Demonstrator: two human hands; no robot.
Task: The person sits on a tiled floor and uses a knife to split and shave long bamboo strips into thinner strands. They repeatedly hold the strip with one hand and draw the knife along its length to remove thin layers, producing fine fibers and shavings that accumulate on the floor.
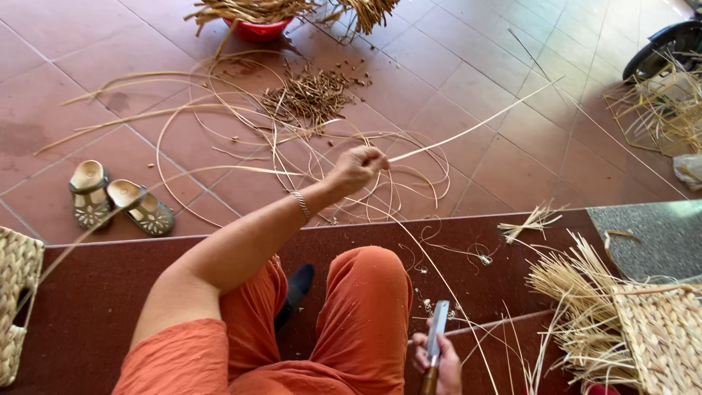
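My left hand (pixel 356 168) is stretched out in front of me, fist closed on a long pale rattan strip (pixel 475 126) that runs up to the right and loops back over the floor. A bracelet sits on that wrist. My right hand (pixel 437 362) is low by my right knee, gripping a knife (pixel 436 333) with a wooden handle, blade pointing up. A thin strip passes beside the blade. My orange trousers fill the bottom of the view.
Loose rattan coils (pixel 241 139) and a pile of brown offcuts (pixel 311 95) lie on the tiled floor. A pair of sandals (pixel 117 201) rests at left. A partly woven basket (pixel 643 329) with loose ends sits at right, another woven piece (pixel 14 292) at left, a red basin (pixel 256 29) behind.
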